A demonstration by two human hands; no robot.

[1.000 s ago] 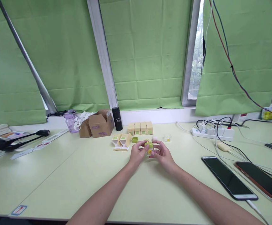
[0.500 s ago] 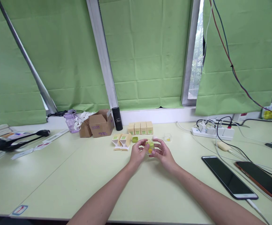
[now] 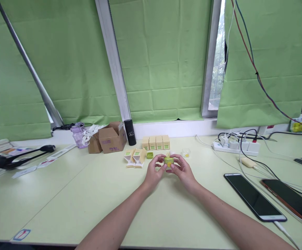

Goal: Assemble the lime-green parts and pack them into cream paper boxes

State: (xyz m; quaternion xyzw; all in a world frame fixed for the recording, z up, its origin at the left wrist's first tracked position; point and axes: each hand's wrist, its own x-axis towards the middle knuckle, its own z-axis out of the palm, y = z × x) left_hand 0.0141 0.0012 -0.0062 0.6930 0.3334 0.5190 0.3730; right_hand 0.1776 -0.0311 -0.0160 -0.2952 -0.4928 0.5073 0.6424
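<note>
my left hand (image 3: 154, 173) and right hand (image 3: 183, 172) are clamped on opposite sides of a green-topped container (image 3: 169, 161), midway between, neither nearer; upright, loop (image 3: 168, 154) uppermost, long axis undetermined. a green tray (image 3: 149, 155) lies just beyond my left; the near edge of the desk (image 3: 88, 211) is well apart.

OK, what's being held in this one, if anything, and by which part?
A small green case, held by its two sides between the left hand and the right hand.
</note>
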